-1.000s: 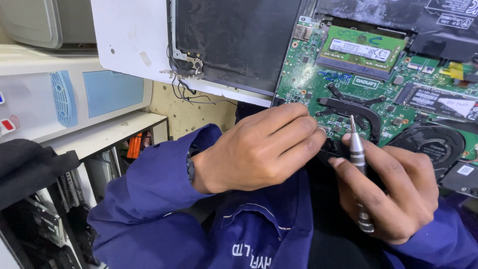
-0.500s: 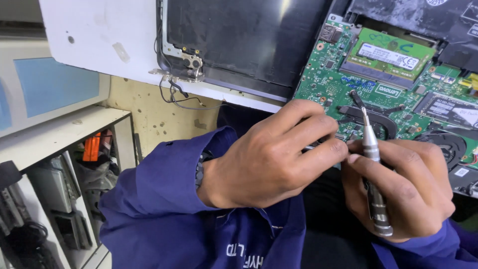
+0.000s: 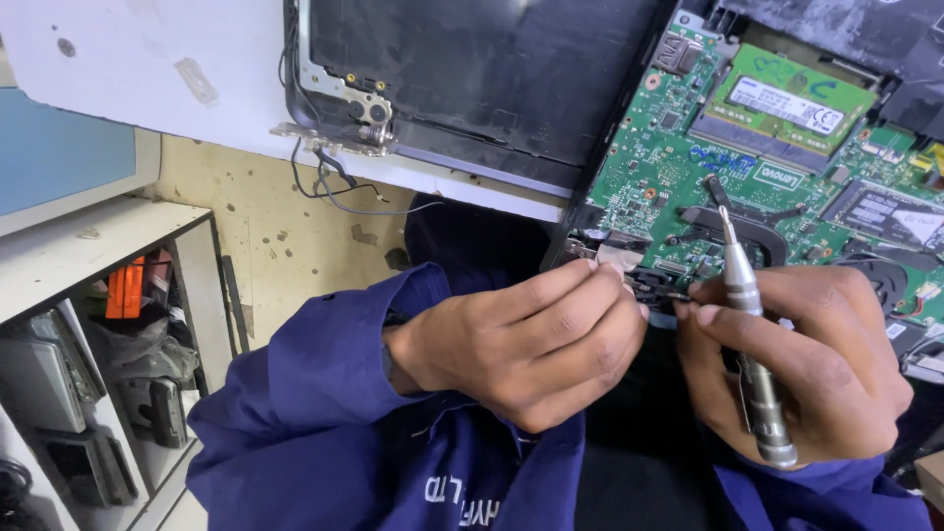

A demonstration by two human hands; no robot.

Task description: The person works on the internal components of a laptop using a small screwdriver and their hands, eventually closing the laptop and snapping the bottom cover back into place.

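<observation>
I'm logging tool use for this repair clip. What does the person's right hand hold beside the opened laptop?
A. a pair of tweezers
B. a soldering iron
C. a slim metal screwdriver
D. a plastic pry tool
C: the right hand grips a slim metal screwdriver, its tip pointing up over the green circuit board, while the left hand pinches at the board's edge.

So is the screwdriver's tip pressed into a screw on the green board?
No, the right hand holds the silver screwdriver with its tip raised, pointing up over the green circuit board.
</observation>
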